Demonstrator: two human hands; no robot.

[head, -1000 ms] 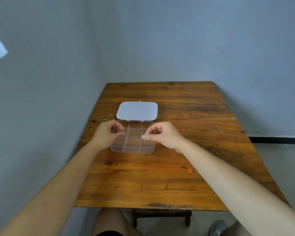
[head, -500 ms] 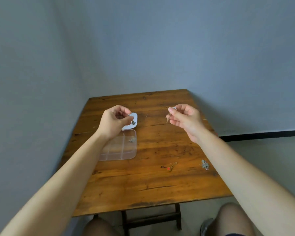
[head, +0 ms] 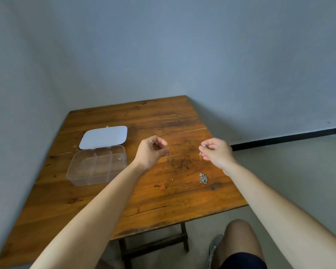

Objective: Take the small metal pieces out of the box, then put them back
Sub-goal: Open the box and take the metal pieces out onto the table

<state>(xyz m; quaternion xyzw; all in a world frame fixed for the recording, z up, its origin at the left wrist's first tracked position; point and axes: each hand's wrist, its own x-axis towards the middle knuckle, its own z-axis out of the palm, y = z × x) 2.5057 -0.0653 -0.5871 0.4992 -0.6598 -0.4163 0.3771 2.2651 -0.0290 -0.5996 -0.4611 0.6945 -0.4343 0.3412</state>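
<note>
Head view: both hands are raised above the wooden table (head: 124, 200), to the right of the box.
Left hand (head: 150, 150): fingers curled, tips pinched on a small silver piece (head: 168, 156) that dangles below them, clear of the tabletop.
Right hand (head: 216, 152): thumb and forefinger pinched on a second small silver piece (head: 203, 145); a thin part hangs under the fingers (head: 200, 156).
Gap between hands: bare wood, the two hands well apart.
Silver cluster (head: 202, 178): a heap of small rings and links lying on the table near the right forearm, toward the right edge.
Gold chain with red bead (head: 165, 184): lying on the table between the forearms, apart from the silver cluster.
Box (head: 97, 166): clear plastic, divided into compartments, standing on the left half of the table; near wall set back from the front edge.
Lid (head: 104, 136): white, hinged at the box's far rim, laid open flat on the table behind it.
Box contents: one small silver item (head: 120, 158) in the far right compartment; the other compartments appear empty, though clear walls make this hard to confirm.
Table edges: left and far edges close to the grey walls (head: 163, 55); right and front edges open to the floor.
Open room: bare wood along the front and far parts of the table.
Below front edge: the person's knee (head: 239, 239) and a shoe (head: 213, 247).
</note>
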